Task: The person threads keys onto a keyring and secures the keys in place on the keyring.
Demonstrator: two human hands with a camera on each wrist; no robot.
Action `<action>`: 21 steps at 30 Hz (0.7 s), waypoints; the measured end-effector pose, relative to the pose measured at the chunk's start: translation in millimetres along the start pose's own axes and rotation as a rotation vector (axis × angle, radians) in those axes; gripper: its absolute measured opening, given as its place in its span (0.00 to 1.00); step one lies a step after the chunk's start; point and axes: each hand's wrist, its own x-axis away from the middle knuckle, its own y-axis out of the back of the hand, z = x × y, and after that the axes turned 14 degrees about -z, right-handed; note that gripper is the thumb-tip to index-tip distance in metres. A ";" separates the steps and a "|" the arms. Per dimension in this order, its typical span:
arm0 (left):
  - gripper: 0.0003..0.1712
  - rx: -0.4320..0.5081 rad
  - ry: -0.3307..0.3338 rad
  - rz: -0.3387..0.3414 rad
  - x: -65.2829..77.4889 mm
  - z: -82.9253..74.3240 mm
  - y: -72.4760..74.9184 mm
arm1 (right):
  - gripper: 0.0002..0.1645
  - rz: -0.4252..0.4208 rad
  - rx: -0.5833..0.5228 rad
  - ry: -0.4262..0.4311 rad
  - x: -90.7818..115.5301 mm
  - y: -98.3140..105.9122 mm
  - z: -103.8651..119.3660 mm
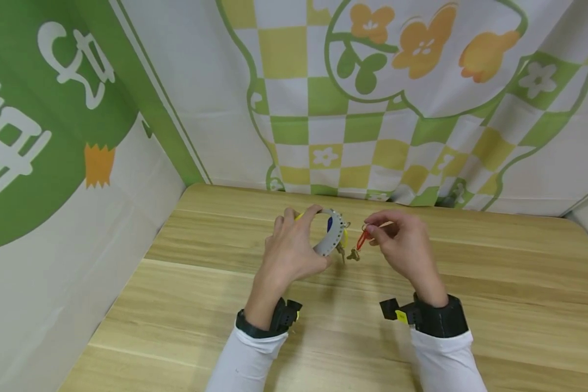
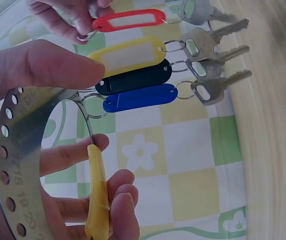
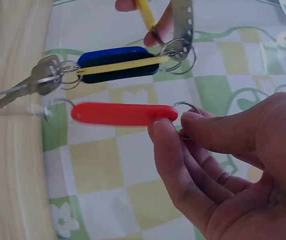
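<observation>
My left hand (image 1: 289, 247) grips a numbered metal key hoop (image 1: 332, 239) with holes along its band and a yellow handle (image 2: 97, 195). From the hoop hang a yellow key tag (image 2: 127, 57), a dark key tag (image 2: 135, 80) and a blue key tag (image 2: 140, 98), each with a silver key on a small ring. Just right of it, my right hand (image 1: 404, 239) pinches the split ring (image 3: 185, 105) of a red key tag (image 3: 125, 114) between thumb and fingertips. That tag's key (image 2: 198, 11) dangles at its far end, apart from the hoop in the right wrist view.
Both hands are above a wooden table (image 1: 186, 305). A curtain with green and yellow checks (image 1: 325, 130) hangs behind the table's back edge, and a green and white printed cloth (image 1: 78, 152) covers the left side. Each wrist wears a black camera strap (image 1: 441, 316).
</observation>
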 end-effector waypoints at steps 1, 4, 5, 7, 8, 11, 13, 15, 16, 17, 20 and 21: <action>0.54 0.001 0.000 -0.002 0.0 -0.1 -0.1 | 0.05 0.002 -0.005 0.000 0.1 0.6 1.4; 0.54 0.001 -0.004 -0.004 0.0 -0.3 -0.6 | 0.06 0.002 0.028 0.030 0.2 2.5 4.4; 0.54 0.000 -0.005 -0.005 -0.1 -0.4 -0.7 | 0.07 0.002 0.041 0.040 0.2 3.0 5.1; 0.54 0.000 -0.008 -0.005 0.0 -0.6 -0.8 | 0.07 0.005 0.055 0.065 0.6 4.2 6.2; 0.54 0.000 -0.009 -0.006 0.0 -0.7 -0.8 | 0.07 0.008 0.059 0.075 0.7 4.5 6.4; 0.54 -0.002 -0.014 -0.014 0.0 -0.8 -1.1 | 0.07 0.019 0.061 0.093 1.2 5.6 8.3; 0.54 -0.002 -0.017 -0.021 -0.2 -0.7 -1.7 | 0.07 0.034 0.072 0.108 1.2 6.5 10.0; 0.55 -0.006 -0.017 -0.027 -0.4 -0.8 -2.5 | 0.08 0.050 0.088 0.121 1.1 7.3 11.9; 0.55 -0.006 -0.017 -0.028 -0.4 -1.0 -2.7 | 0.07 0.057 0.097 0.126 1.0 7.8 12.6; 0.56 -0.007 -0.016 -0.028 -0.4 -1.3 -2.9 | 0.07 0.064 0.107 0.129 0.8 8.0 13.1; 0.56 -0.012 -0.012 -0.026 -0.1 -1.9 -3.5 | 0.07 0.074 0.123 0.123 0.8 8.8 14.2; 0.56 -0.014 -0.012 -0.026 0.0 -2.2 -3.5 | 0.07 0.074 0.126 0.121 1.0 9.1 14.4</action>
